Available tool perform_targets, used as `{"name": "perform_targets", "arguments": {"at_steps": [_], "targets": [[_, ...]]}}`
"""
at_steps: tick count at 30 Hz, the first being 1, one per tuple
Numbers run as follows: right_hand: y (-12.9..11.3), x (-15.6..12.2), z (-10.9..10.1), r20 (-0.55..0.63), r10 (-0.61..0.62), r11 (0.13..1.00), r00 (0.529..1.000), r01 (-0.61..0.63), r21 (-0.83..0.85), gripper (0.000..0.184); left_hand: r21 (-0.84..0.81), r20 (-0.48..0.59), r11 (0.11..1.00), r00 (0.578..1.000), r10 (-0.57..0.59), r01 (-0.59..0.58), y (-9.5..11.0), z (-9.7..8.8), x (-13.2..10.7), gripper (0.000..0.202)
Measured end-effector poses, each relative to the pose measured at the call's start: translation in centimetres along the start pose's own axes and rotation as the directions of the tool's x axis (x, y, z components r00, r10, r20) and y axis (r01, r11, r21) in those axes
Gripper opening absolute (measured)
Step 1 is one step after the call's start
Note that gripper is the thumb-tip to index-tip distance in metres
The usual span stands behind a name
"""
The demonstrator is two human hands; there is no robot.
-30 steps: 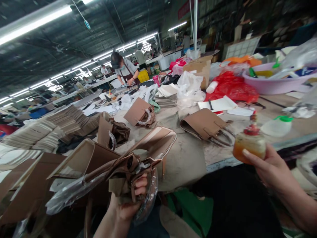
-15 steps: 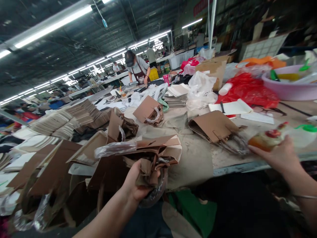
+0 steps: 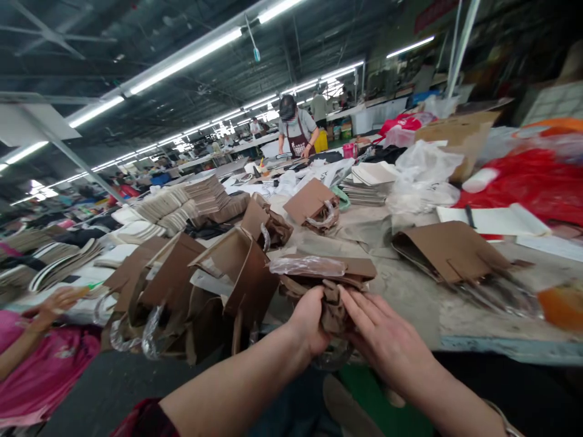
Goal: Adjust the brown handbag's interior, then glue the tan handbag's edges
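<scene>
Both hands are on a brown handbag [image 3: 359, 269] in front of me at the table's edge. A clear-plastic-wrapped strip [image 3: 307, 266] runs along its upper side. My left hand [image 3: 312, 321] is closed on the bag's crumpled soft material from the left. From the other side, my right hand [image 3: 392, 334] presses its fingers together against the same folds; its fingertips are partly hidden there. Another brown bag [image 3: 450, 246] lies on its side to the right, its handles towards me. Beyond my hands rests a smaller brown bag [image 3: 312, 203].
Several brown bags [image 3: 175, 270] stand in a row at left. A co-worker's hand [image 3: 52, 306] is at the far left, and another person [image 3: 298, 130] works across the table. A container of orange liquid [image 3: 562, 305] sits at right, near an open notebook [image 3: 494, 220].
My right hand has left the orange-liquid bottle and come across to the bag held by my left hand. The view has swung left, bringing a co-worker's pink clothing into sight.
</scene>
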State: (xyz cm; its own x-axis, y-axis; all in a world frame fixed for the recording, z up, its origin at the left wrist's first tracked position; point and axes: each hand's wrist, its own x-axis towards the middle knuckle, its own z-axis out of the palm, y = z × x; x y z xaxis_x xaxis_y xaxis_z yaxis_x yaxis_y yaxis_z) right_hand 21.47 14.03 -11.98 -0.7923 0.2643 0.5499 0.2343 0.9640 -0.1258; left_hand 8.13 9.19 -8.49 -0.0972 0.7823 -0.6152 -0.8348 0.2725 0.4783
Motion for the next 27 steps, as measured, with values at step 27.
{"name": "perform_targets", "arguments": {"at_steps": [27], "targets": [[5.0,8.5,-1.8,0.136,0.396,0.572,0.908,-0.359,0.737,0.020,0.614,0.756,-0.771,0.410,0.511,-0.172,4.6,0.4,-0.4,0.087]]}}
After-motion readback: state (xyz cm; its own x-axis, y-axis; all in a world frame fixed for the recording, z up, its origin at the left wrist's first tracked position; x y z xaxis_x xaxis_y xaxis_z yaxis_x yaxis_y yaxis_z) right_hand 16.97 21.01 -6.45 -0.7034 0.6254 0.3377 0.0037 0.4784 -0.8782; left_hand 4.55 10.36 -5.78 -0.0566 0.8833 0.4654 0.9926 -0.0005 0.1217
